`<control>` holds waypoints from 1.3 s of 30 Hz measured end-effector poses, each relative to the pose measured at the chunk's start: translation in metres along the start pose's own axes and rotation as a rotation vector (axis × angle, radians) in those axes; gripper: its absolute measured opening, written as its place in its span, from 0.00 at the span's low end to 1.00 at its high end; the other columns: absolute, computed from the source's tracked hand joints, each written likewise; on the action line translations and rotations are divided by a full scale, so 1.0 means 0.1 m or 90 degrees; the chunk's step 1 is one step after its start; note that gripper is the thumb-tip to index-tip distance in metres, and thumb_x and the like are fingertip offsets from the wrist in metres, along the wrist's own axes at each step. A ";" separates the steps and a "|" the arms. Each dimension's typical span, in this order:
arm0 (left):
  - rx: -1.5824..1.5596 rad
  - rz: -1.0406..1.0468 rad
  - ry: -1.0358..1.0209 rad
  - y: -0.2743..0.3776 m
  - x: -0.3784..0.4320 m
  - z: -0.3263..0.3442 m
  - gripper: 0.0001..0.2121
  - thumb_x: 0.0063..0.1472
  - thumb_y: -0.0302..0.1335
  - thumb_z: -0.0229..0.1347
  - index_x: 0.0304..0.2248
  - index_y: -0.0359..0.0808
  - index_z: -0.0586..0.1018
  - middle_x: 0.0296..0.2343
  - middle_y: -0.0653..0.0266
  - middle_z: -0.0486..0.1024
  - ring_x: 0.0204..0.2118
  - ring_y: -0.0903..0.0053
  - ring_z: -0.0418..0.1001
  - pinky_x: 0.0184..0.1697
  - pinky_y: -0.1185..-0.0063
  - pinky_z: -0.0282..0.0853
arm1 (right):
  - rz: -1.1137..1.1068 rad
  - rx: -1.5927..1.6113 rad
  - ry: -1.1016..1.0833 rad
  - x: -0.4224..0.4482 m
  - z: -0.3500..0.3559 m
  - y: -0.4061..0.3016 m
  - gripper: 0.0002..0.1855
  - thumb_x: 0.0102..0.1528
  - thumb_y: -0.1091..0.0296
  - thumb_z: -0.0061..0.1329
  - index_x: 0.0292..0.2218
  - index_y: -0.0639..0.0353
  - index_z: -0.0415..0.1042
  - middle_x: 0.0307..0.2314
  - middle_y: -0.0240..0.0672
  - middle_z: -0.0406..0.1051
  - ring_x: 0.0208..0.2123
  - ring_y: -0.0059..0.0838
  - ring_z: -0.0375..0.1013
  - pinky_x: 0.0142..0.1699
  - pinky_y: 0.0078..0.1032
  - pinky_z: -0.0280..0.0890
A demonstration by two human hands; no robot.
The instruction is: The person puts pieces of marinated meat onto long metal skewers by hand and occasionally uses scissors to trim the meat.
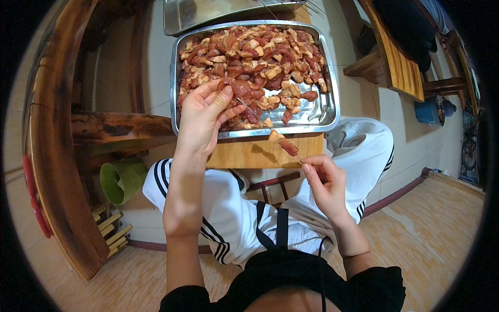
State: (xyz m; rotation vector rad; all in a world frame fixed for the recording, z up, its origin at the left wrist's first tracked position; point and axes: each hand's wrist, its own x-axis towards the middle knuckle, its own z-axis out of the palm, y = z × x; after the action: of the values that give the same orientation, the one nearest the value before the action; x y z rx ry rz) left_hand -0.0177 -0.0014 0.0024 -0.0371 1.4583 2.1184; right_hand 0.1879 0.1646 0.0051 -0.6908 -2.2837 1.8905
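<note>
My right hand [325, 183] pinches the lower end of a thin metal skewer [249, 108] over the front edge of the wooden surface. A red meat piece [289, 148] and a pale, fatty piece [275, 136] are threaded on it near that hand. The skewer's bare upper part slants up-left toward my left hand [206, 113], which holds a piece of raw red meat [230, 82] between thumb and fingers. Whether the tip touches this piece cannot be made out. Under my left hand, a steel tray [333, 117] holds a heap of raw cut meat [249, 54], with bare metal at its front right.
Behind stands a second metal tray [191, 13], with several thin skewers [269, 9] across its right end. The meat tray rests on a wooden stool or bench [241, 154]. A heavy wooden table edge [50, 128] and a green bin [121, 181] flank the left; a wooden bench [399, 66] stands right.
</note>
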 end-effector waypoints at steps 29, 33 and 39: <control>-0.075 0.008 -0.010 -0.03 0.03 0.07 0.14 0.58 0.21 0.54 0.43 0.30 0.70 0.34 0.62 0.75 0.36 0.77 0.75 0.40 0.78 0.75 | -0.011 0.001 0.015 0.05 0.08 0.07 0.03 0.55 0.75 0.48 0.31 0.65 0.70 0.14 0.23 0.63 0.17 0.09 0.59 0.21 0.12 0.53; -0.061 0.026 -0.009 -0.07 0.08 0.05 0.13 0.58 0.19 0.53 0.43 0.30 0.69 0.35 0.60 0.75 0.37 0.76 0.75 0.42 0.77 0.74 | -0.013 0.006 0.018 0.04 0.09 0.07 0.03 0.55 0.75 0.48 0.31 0.65 0.70 0.14 0.23 0.63 0.16 0.09 0.59 0.21 0.12 0.53; -0.003 0.028 -0.025 -0.08 0.07 0.03 0.12 0.59 0.23 0.52 0.43 0.31 0.70 0.34 0.59 0.75 0.35 0.76 0.75 0.40 0.78 0.74 | -0.034 -0.016 0.014 0.05 0.11 0.06 0.03 0.54 0.75 0.48 0.31 0.65 0.70 0.14 0.24 0.63 0.16 0.09 0.59 0.21 0.12 0.53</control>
State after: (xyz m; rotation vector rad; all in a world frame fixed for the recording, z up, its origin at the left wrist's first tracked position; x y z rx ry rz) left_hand -0.0191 0.0059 -0.0055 0.0343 1.4431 2.1459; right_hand 0.1808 0.1577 -0.0040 -0.6424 -2.2922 1.8255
